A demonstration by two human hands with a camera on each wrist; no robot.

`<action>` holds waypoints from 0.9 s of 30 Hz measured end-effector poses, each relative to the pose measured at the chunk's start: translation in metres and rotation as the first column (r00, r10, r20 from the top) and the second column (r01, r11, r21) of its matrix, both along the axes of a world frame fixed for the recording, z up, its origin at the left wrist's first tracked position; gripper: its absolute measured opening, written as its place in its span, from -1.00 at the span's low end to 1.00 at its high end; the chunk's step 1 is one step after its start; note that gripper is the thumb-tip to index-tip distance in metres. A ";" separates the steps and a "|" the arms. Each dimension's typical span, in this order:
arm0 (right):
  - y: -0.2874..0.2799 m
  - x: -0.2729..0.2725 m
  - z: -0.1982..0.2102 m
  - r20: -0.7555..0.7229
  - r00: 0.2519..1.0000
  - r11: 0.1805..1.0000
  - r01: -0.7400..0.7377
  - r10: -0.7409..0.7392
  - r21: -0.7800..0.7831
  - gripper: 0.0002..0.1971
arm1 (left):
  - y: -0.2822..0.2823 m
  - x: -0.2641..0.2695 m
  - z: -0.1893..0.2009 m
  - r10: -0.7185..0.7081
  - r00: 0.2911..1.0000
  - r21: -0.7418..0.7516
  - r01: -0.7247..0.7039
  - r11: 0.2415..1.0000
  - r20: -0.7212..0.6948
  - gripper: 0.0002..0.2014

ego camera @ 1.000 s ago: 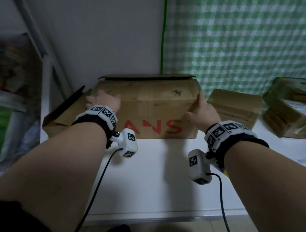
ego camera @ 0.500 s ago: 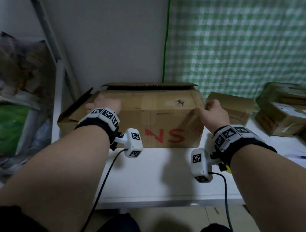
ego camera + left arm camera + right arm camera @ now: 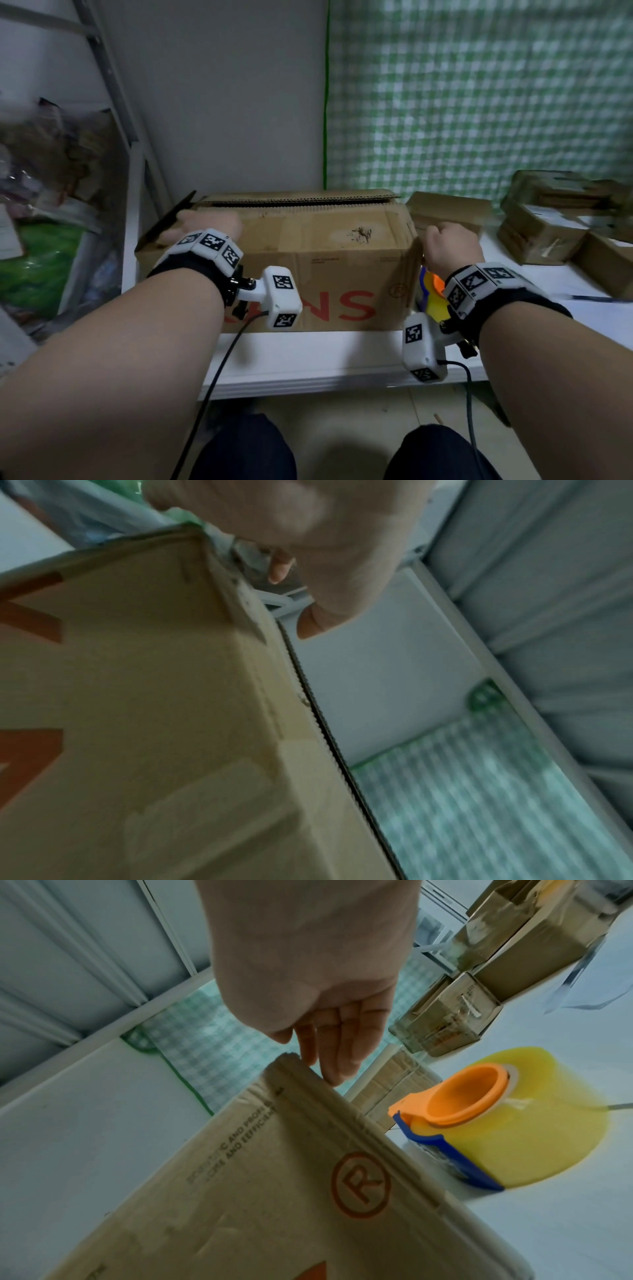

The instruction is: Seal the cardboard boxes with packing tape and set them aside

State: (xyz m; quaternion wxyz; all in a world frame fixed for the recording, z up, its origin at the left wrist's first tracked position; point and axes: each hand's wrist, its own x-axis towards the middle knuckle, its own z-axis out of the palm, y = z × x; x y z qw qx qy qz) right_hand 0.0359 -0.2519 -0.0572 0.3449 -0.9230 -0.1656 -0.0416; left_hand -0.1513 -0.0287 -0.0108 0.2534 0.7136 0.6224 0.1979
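Note:
A large cardboard box [image 3: 318, 260] with red letters stands on the white table [image 3: 308, 359]; its back flap is slightly raised and a left flap sticks out. My left hand [image 3: 202, 222] lies on the box's top left corner, fingers relaxed; in the left wrist view the left hand [image 3: 294, 596] hovers at that corner of the box [image 3: 171, 696]. My right hand [image 3: 445, 240] rests at the top right edge. In the right wrist view its straight fingers [image 3: 332, 1053] touch the box [image 3: 274, 1177] there. A yellow tape roll in an orange-and-blue dispenser [image 3: 507, 1123] stands right of the box, partly hidden as the dispenser [image 3: 432, 298] in the head view.
Smaller cardboard boxes [image 3: 448, 209] and a stack of parcels [image 3: 548, 226] sit at the right of the table. A metal rack with bags [image 3: 51, 205] stands at the left. A wall and green checked curtain [image 3: 479, 102] close the back. My knees show below the table edge.
My right hand has slid from the box's right side up to its top right edge. The tape dispenser has come into view beside the box. My left hand stays on top.

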 end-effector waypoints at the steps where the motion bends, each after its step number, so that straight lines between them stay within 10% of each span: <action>1: -0.001 0.002 -0.002 -0.015 1.000 1.000 0.006 -0.006 -0.025 -0.72 | -0.001 0.005 0.002 0.025 0.999 0.066 -0.022 0.998 -0.047 -0.50; 5: -0.001 0.011 -0.018 -0.142 0.989 0.973 0.005 -0.038 -0.231 -0.85 | 0.002 0.045 0.010 -0.259 0.948 0.238 0.299 0.924 -0.184 -0.35; 10: 0.006 0.029 -0.044 -0.244 0.970 0.870 -0.126 0.006 -0.476 -0.84 | -0.005 0.072 0.000 -0.518 0.757 0.079 0.591 0.803 -0.398 -0.41; 14: 0.014 0.048 -0.061 -0.297 0.955 0.890 -0.118 -0.020 -0.440 -0.44 | -0.004 0.074 -0.015 -0.537 0.684 0.047 0.638 0.769 -0.495 -0.48; 21: 0.013 0.059 -0.085 -0.327 0.945 0.896 -0.119 -0.030 -0.428 -0.39 | 0.004 0.077 -0.032 -0.410 0.859 0.320 0.499 0.805 -0.308 -0.44; 27: 0.001 0.067 -0.111 -0.137 0.990 0.976 -0.042 0.012 -0.214 -0.23 | 0.012 0.085 -0.036 -0.466 0.782 0.257 0.592 0.764 -0.414 -0.42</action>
